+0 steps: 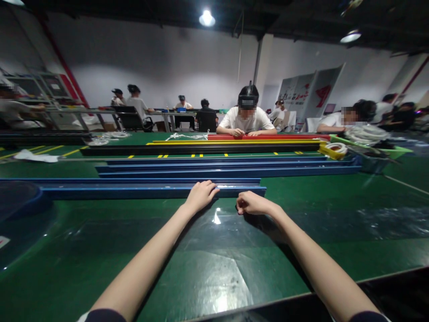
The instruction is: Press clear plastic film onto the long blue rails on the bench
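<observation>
A long blue channel-shaped profile [134,193] lies across the green table in front of me. My left hand [201,196] rests over its near wall, close to the right end, with the fingers bent down into the channel. Just right of it, my right hand [253,203] is by the profile's near side, its fingers curled together. Whatever those fingers may hold is hidden. Under both forearms a clear plastic sheet [351,223] lies on the table, shiny and wrinkled.
More blue profiles [228,170], a black one [201,150], yellow strips [234,142] and red profiles [284,137] lie beyond. A green bin [398,152] and yellow basket [331,152] hold coiled white material. A co-worker [246,118] leans over the far side. A large blue object [23,214] stands left.
</observation>
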{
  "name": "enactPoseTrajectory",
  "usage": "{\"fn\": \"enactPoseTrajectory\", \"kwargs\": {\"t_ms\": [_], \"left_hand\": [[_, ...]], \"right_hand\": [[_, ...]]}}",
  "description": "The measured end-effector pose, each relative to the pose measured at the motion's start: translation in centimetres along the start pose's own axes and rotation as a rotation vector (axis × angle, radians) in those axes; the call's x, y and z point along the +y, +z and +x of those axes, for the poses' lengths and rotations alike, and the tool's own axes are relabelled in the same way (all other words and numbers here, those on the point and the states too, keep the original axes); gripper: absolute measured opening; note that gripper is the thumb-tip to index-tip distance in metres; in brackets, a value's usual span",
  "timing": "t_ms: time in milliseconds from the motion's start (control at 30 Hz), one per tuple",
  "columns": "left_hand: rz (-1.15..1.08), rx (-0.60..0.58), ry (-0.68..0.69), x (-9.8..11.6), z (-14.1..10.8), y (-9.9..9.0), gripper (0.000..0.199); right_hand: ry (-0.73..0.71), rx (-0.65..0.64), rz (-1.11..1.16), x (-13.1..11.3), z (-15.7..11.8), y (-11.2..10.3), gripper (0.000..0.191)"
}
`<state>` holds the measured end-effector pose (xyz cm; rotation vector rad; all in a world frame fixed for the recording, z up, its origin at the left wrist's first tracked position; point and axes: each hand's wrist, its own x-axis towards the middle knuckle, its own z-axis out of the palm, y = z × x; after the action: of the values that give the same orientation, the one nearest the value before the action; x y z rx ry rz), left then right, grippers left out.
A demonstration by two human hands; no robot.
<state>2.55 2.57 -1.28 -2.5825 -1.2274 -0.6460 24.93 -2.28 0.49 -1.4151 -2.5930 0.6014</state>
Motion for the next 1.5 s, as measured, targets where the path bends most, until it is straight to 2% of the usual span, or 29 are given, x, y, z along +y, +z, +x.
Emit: {"fn": "enactPoseTrajectory", "kwargs": {"t_ms": [133,200,267,367,433,567,700,800,900,1033,1233,1500], "left_hand": [[-0.056,0.008,-0.003,0.5,1.0,-1.9,0.033],[-0.056,-0.036,-0.006,0.8,1.5,-3.0,0.036],[-0.055,-0.148,-0.016,0.9,1.8,-4.2,0.041],[-0.059,-0.329,-0.100,0.9,2.1,-5.8,0.041],[-0.060,-0.389,-0.139,0.6,2.1,-6.9,0.036],[-0.024,-0.437,-0.226,-0.7,1.9,-8.7,0.026],[0.058,-0.466,-0.325,-2.2,1.7,-10.0,0.021],[0.111,-0.442,-0.371,-2.8,1.5,-10.7,0.020],[0.184,-0.365,-0.392,-2.9,1.3,-10.8,0.018],[0.321,-0.240,-0.369,-3.2,1.2,-10.2,0.020],[0.447,-0.089,-0.382,-4.9,0.7,-9.0,0.019],[0.485,0.069,-0.478,-7.3,-0.7,-8.1,0.024]], "right_hand": [[0.033,0.195,-0.141,0.2,0.0,0.0,0.009],[0.043,0.273,-0.197,0.0,0.0,-0.1,0.009],[0.044,0.360,-0.258,-0.2,-0.1,-0.2,0.009],[0.054,0.534,-0.386,-0.3,-0.1,-0.4,0.011],[0.072,0.661,-0.471,0.0,-0.1,-0.5,0.011],[0.154,0.882,-0.543,0.8,-0.3,-0.5,0.014],[0.231,1.008,-0.563,1.7,-0.2,-0.2,0.017],[0.258,0.978,-0.538,2.2,0.1,0.2,0.019],[0.250,0.893,-0.514,2.3,0.5,0.6,0.025],[0.213,0.797,-0.497,2.0,0.9,1.2,0.038],[0.143,0.709,-0.445,1.4,1.3,1.7,0.041],[0.121,0.616,-0.468,1.6,1.7,2.3,0.050]]}}
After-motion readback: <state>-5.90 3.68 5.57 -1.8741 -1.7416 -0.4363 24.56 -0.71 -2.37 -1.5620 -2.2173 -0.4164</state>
